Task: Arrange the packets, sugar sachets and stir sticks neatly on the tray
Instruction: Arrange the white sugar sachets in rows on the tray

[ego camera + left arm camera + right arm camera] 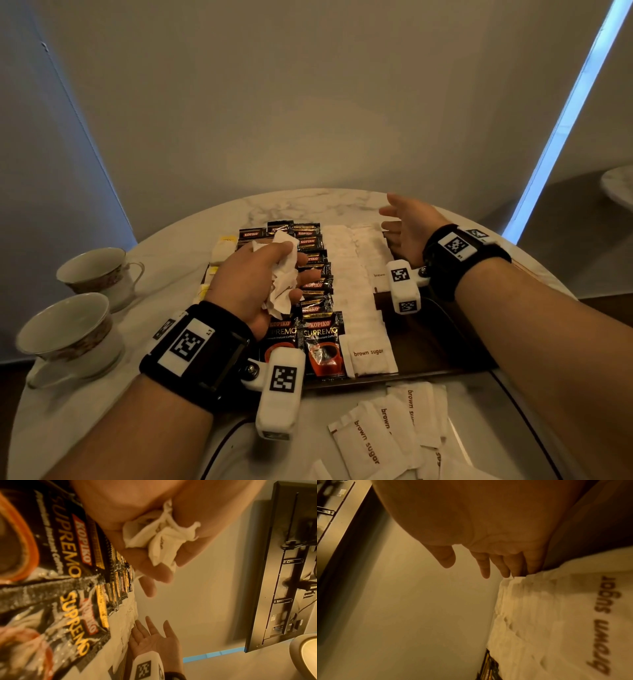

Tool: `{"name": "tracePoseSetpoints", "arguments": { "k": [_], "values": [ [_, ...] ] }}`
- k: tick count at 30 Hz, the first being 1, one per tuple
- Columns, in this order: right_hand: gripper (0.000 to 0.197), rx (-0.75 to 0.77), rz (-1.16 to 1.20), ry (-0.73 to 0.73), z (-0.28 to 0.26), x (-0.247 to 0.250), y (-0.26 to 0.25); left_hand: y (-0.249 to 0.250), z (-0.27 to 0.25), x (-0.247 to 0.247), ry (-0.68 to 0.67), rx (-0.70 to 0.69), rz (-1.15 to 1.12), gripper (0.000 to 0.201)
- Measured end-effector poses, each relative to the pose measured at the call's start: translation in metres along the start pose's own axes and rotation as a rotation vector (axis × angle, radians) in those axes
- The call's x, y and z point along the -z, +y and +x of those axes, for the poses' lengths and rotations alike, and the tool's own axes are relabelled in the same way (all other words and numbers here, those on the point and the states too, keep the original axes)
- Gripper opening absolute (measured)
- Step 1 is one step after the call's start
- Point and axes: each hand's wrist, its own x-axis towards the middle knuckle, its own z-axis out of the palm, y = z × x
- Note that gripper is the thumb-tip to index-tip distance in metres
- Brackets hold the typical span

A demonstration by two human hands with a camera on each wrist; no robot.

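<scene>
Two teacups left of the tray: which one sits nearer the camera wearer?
The plain white-looking teacup, lower left in the head view, beside the left hand's wristband. The other teacup sits farther back, its handle pointing toward the tray.

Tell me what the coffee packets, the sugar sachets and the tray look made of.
Coffee packets: glossy plastic or foil film, going by glare and serrated edges. Sugar sachets: matte white paper, creased. Tray: dark, smooth, slightly reflective; possibly lacquered wood.

Tray (442, 346) largely under sachets (352, 284).
</scene>
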Motion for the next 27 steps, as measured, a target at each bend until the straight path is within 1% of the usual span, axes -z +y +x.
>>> {"name": "tracePoseSetpoints", "arguments": {
  "k": [3, 4, 5, 7, 8, 10, 11, 13, 15, 18, 20, 23, 25, 27],
  "values": [
    [0.053, 0.113, -0.036, 0.056, -0.01, -0.005, -0.004, -0.002, 0.0, 0.001, -0.025, -0.01, 0.046, 0.015],
    [0.048, 0.172, -0.052, 0.071, -0.019, -0.009, -0.005, -0.002, 0.0, 0.001, -0.033, -0.015, 0.061, 0.017],
    [0.041, 0.238, -0.073, 0.056, -0.029, -0.016, -0.005, -0.002, 0.0, 0.001, -0.041, -0.021, 0.062, 0.019],
    [0.023, 0.337, -0.158, -0.075, -0.053, -0.031, -0.002, -0.003, -0.001, 0.001, -0.07, -0.029, 0.045, 0.026],
    [0.018, 0.345, -0.202, -0.167, -0.067, -0.04, 0.001, -0.003, -0.002, 0.001, -0.089, -0.031, 0.042, 0.033],
    [0.018, 0.312, -0.269, -0.327, -0.09, -0.055, 0.01, -0.005, 0.0, 0.002, -0.119, -0.044, 0.045, 0.046],
    [0.019, 0.293, -0.285, -0.374, -0.098, -0.061, 0.015, -0.006, 0.0, 0.001, -0.126, -0.049, 0.044, 0.05],
    [0.017, 0.275, -0.254, -0.393, -0.109, -0.069, 0.024, -0.006, 0.0, 0.001, -0.136, -0.043, 0.031, 0.056],
    [0.014, 0.266, -0.149, -0.364, -0.114, -0.072, 0.029, -0.005, -0.001, 0.001, -0.137, -0.038, 0.036, 0.051],
    [0.006, 0.296, 0.022, -0.288, -0.115, -0.073, 0.029, -0.005, -0.003, 0.002, -0.124, -0.039, 0.101, 0.03],
    [0.007, 0.305, 0.078, -0.244, -0.115, -0.072, 0.029, -0.006, -0.003, 0.004, -0.129, -0.039, 0.13, 0.026],
    [0.009, 0.325, 0.058, -0.266, -0.115, -0.069, 0.029, -0.003, -0.003, 0.003, -0.137, -0.042, 0.102, 0.033],
    [0.008, 0.318, 0.002, -0.319, -0.115, -0.066, 0.029, 0.0, -0.004, 0.003, -0.157, -0.023, 0.053, 0.032],
    [0.009, 0.299, -0.048, -0.352, -0.116, -0.062, 0.029, -0.001, -0.004, 0.004, -0.169, -0.027, 0.049, 0.03]
  ]
}}
